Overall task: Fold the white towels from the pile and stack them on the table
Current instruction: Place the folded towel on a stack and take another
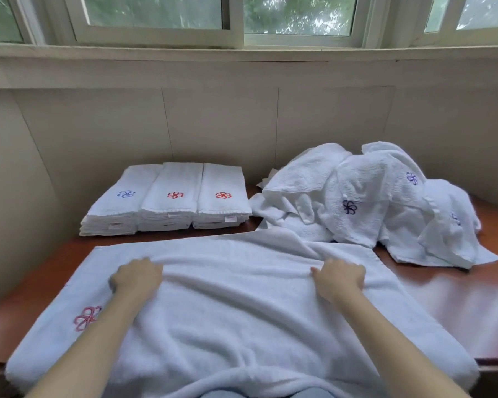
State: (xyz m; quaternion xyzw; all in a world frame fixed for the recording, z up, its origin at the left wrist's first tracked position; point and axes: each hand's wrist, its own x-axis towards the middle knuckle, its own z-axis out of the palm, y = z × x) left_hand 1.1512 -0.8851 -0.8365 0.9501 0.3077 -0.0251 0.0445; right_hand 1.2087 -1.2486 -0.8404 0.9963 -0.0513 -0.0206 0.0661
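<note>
Head view. Gripping a ridge of the white towel (pixel 242 311) with curled fingers of left hand (pixel 135 278) and right hand (pixel 339 278). Spread across the near table (pixel 457 305); pile (pixel 357 196) behind right, folded stacks (pixel 167 202) behind left.

Your arms stretch forward. Left hand (pixel 137 278) and right hand (pixel 339 278) curl knuckles-up, fingers pinching the towel (pixel 242 300) beneath.

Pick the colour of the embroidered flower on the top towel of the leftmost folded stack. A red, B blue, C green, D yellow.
B: the leftmost folded stack carries a blue flower on top, while the middle stack and the right stack carry red ones.
</note>
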